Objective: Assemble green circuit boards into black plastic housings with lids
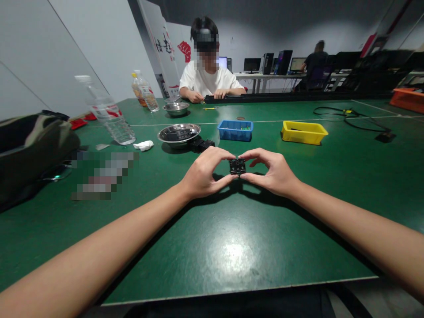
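Between my two hands, just above the green table [212,247], is a small black rectangular plastic part [237,166] with slots and round marks on its face. My left hand [208,172] pinches its left side with thumb and fingertips. On the other side, my right hand [270,171] grips it the same way. Beyond my left hand, several similar black blocks [201,144] lie beside a steel bowl [179,140] that holds more black parts. A blue bin [235,135] with small green bits inside stands past the held part.
A yellow bin [304,138] sits at right, with a black cable [361,126] behind it. At left are a water bottle [111,117], a crumpled tissue [143,145] and a camouflage bag [29,154]. Across the table a person [210,79] works beside a second bowl [176,110].
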Tool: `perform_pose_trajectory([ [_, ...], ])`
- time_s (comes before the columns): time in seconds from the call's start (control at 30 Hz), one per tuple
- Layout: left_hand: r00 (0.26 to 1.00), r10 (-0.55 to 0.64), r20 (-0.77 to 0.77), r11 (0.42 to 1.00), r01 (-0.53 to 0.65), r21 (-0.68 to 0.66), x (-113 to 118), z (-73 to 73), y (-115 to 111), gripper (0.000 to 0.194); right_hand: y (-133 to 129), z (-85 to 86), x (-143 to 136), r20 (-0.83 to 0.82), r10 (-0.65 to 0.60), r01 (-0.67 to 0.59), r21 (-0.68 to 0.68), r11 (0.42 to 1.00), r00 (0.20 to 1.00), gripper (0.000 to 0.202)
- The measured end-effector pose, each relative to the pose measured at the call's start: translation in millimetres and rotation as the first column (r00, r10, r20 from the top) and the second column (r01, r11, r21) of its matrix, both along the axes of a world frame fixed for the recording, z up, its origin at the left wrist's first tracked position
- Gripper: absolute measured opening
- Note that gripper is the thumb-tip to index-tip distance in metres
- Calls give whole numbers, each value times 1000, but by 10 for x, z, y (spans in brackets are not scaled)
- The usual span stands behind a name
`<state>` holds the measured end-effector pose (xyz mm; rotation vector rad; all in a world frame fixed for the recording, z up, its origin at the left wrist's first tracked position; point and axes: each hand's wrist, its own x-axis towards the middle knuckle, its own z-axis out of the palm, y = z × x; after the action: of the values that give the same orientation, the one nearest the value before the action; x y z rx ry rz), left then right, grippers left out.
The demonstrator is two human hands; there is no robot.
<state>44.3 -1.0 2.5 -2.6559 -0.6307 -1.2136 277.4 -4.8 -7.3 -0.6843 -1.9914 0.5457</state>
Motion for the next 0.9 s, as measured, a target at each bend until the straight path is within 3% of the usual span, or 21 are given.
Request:
perform_pose_trajectory([
  [0.17,1000,13,-18,1000,-13,-8,-15,-16,17,33,-13,-1,-3,-33,12,-13,-49,999,999,34],
  [0.27,999,-6,-41,1000,6,5,-19,-44,33,35,-14,-20,-30,-143,48,-75,-195,978,989,28],
  [0.37,998,-21,-66,999,23,23,-13,-67,34,34,4,-47,-68,-272,64,-169,-382,909,960,31],
  [0.5,999,29,13,999,-29,18,5,-56,14,28,16,-59,-117,-393,-9,-223,-539,813,919,41],
  [0.63,1000,-4,13,1000,4,0,25,-40,0,43,-40,-35,-180,-448,-46,-263,-603,753,893,48],
  [0.77,1000,-7,11,1000,7,-16,30,-55,8,31,-65,-30,-219,-476,-31,-319,-634,704,879,40],
  [0.9,996,-59,-60,997,56,-47,3,-66,36,35,-14,-54,-195,-527,-76,-358,-669,652,846,32],
])
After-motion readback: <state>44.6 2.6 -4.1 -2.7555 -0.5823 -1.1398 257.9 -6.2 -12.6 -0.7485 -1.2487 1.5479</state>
